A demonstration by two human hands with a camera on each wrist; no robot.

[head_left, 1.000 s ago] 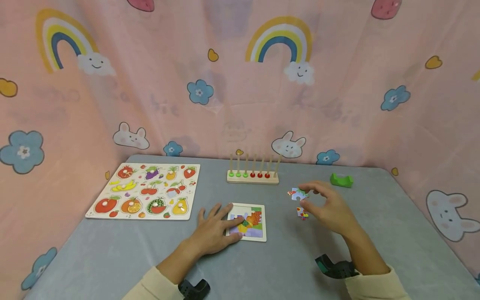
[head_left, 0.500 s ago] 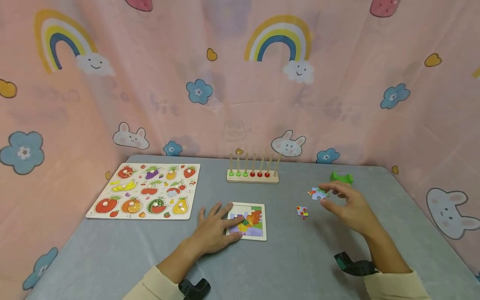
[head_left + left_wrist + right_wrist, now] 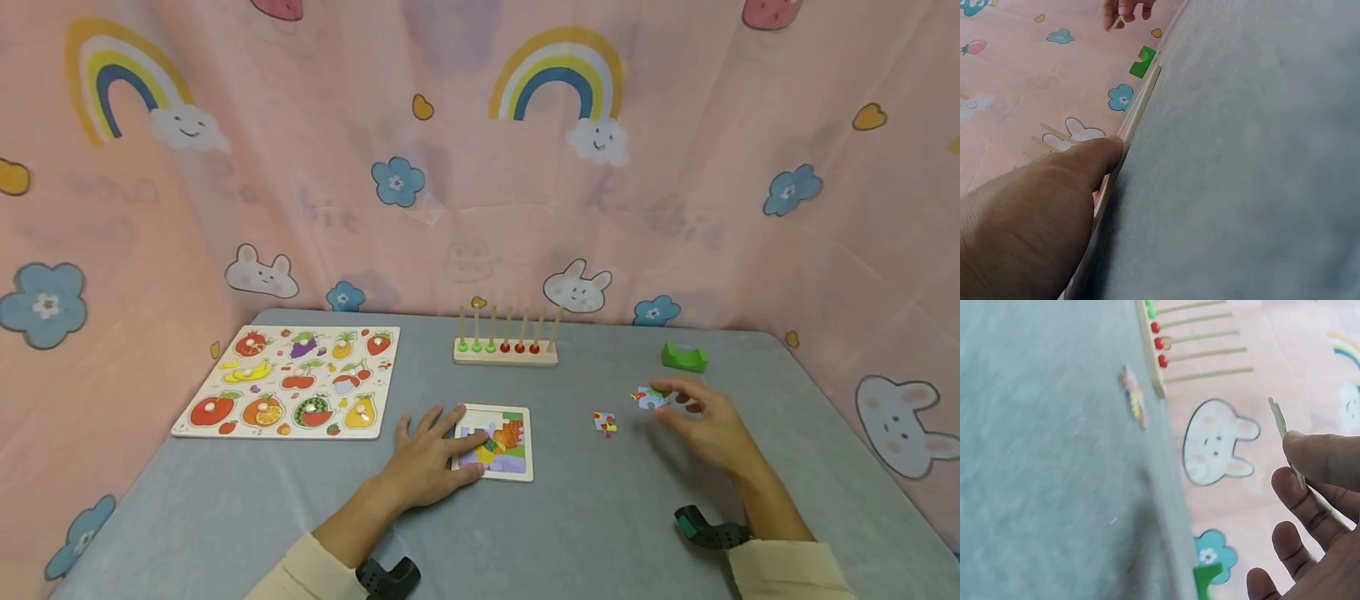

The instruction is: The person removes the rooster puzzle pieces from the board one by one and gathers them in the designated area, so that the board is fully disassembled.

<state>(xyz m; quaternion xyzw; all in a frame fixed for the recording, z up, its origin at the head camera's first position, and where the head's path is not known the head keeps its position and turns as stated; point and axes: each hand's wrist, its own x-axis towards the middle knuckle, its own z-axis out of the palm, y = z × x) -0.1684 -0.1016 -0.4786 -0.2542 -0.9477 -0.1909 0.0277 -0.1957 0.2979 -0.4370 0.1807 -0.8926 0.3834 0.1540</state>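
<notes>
My left hand [image 3: 427, 462] rests with spread fingers on a small jigsaw board [image 3: 529, 446] with a pale frame. In the left wrist view, the thumb [image 3: 1100, 156] lies on the board's edge. Part of the board's picture is hidden under the fingers. My right hand [image 3: 708, 425] pinches a jigsaw piece [image 3: 648, 398] between thumb and index finger. Seen edge-on in the right wrist view, that piece [image 3: 1279, 419] is held clear of the table. Another jigsaw piece [image 3: 604, 423] lies on the grey table, left of my right hand.
At the left is a large fruit puzzle board [image 3: 285, 383]. A wooden peg stand [image 3: 506, 358] with green and red beads stands at the back middle. Beyond my right hand sits a green curved block [image 3: 684, 358]. A pink patterned curtain [image 3: 465, 233] hangs behind the table.
My right hand has moved to the right with the jigsaw piece, then slightly lower over the last half second. The left hand has stayed on the board.
</notes>
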